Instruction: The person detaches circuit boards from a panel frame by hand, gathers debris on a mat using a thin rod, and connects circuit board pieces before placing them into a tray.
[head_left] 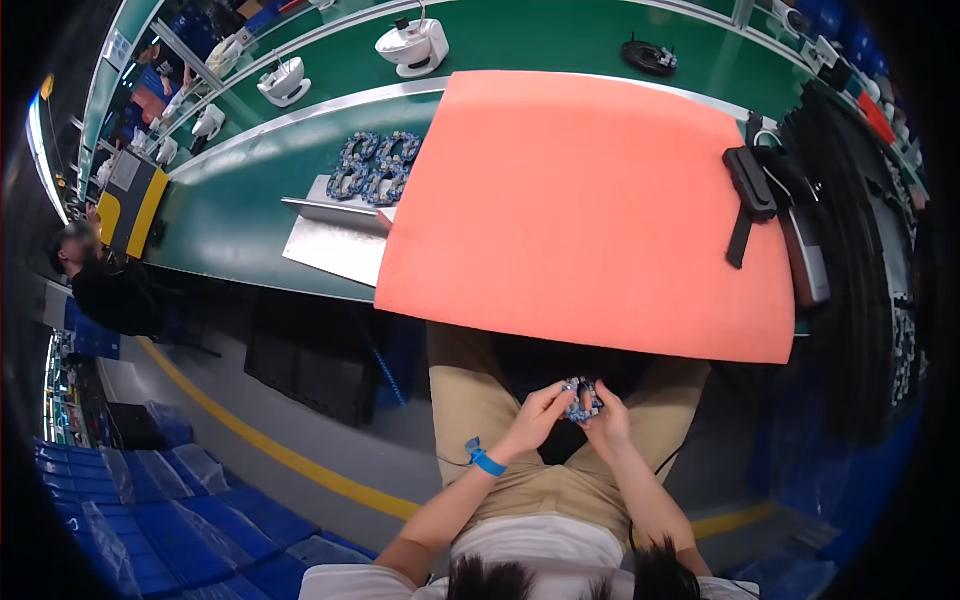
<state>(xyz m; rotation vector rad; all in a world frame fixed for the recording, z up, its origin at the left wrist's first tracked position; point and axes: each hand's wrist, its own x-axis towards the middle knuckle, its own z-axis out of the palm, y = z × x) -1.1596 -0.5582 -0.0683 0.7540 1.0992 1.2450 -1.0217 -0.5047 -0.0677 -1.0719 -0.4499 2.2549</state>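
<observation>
Above my lap, a small blue ring-shaped circuit board [581, 411] is held between both hands. My left hand [541, 414] pinches its left side, and a blue strap circles that wrist. My right hand [608, 420] grips the board's right side, with the thumb near its upper edge. The fingers cover part of the board, so its small parts are hard to make out. An orange mat [590, 220] covers the bench just beyond my hands. Several similar blue circuit boards [375, 165] lie grouped on the green bench, left of the mat.
An angled metal plate [335, 240] stands left of the mat. A black strapped device [750, 185] lies on the mat's right edge, near stacked black trays [850, 200]. White machines [413, 45] and a black ring part [648, 58] sit behind. Another person [110, 285] is far left.
</observation>
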